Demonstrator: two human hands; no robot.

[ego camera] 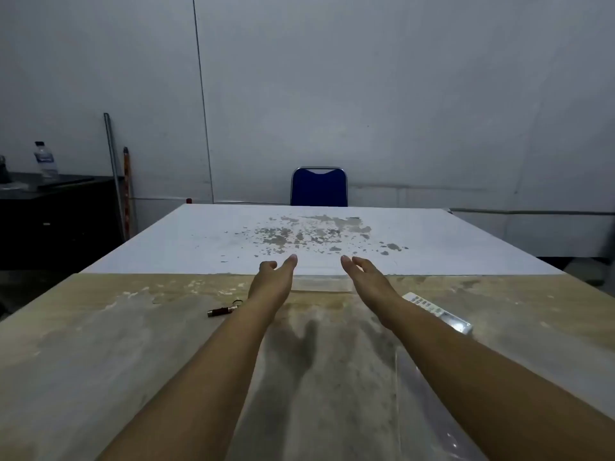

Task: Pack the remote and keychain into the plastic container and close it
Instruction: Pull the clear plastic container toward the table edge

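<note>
Both arms reaching fwd over the table (100, 344), palms facing each other. Left hand (274, 277) lying open, fingers straight, thumb lifted, gripping nothing. Right hand (366, 279) likewise open and relaxed, gripping nothing.

Landmark = plastic container (321, 283): clear, hard to read, sitting on the table betw. the two hands, at the seam where the worn tan surface is meeting the white sheet (332, 234). Only faint edges and a glossy strip showing; can't tell if hands are touching its sides or just flanking it. Lid state: can't tell.

Keychain (223, 309): lying left of the container and nearer the camera, just beside the left wrist, dark barrel w/ metal ends and a small ring. Not in the container.

Remote (439, 313): lying right of the container, nearer the camera, partly hidden behind the right forearm; white, button rows showing, angled diagonally. Also outside the container.

Clear plastic piece (432, 400) glinting near the right forearm, well nearer the camera than the container; could be a lid, can't confirm.

Beyond the container: blue chair (318, 188) standing at the far table edge. Far left of it: dark cabinet (56, 211) w/ water bottle (46, 161) on top, poles (114, 174) leaning on the wall.
</note>
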